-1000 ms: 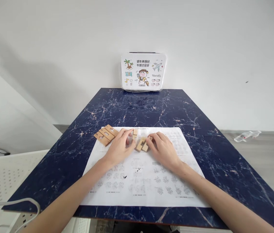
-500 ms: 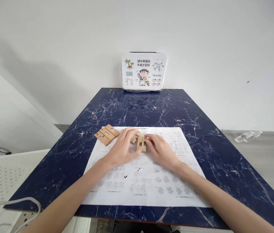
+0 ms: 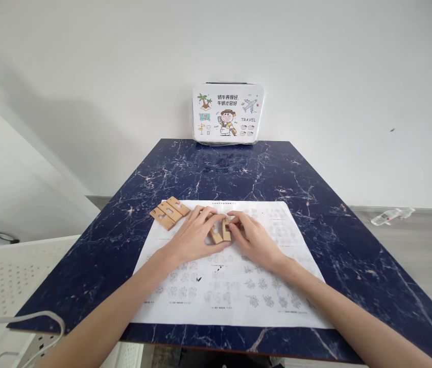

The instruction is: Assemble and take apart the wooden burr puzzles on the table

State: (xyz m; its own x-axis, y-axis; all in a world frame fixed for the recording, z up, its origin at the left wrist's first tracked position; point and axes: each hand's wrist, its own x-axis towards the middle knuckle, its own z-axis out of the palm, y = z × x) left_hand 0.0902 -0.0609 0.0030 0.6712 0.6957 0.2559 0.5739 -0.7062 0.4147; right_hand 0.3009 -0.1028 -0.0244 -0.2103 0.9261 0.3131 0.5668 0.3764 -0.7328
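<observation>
Two notched wooden puzzle blocks are between my hands, over a printed paper sheet (image 3: 235, 306). Thumb and fingers of my left hand (image 3: 195, 232) curve around the left wooden block (image 3: 216, 236), which tilts a little. My right hand (image 3: 253, 236) pinches the right wooden block (image 3: 226, 232) at its side, with the fingertips partly hiding it. The two blocks stand close together, and whether they touch at the top is hidden by my left fingers. Just left of my left hand, several flat wooden plates (image 3: 169, 212) with numbers and cut-outs lie overlapping.
The sheet lies on a dark blue marbled table (image 3: 216, 179). A white case with cartoon prints (image 3: 228, 113) leans against the wall at the back. White perforated basket (image 3: 1, 286) and cable (image 3: 47, 314) are at left; a clear plastic bottle (image 3: 386, 216) lies on the floor at right.
The wooden blocks, joined crosswise before, now show as two pieces side by side with a gap. My left fingers have shifted over their top; my right hand has barely moved.
</observation>
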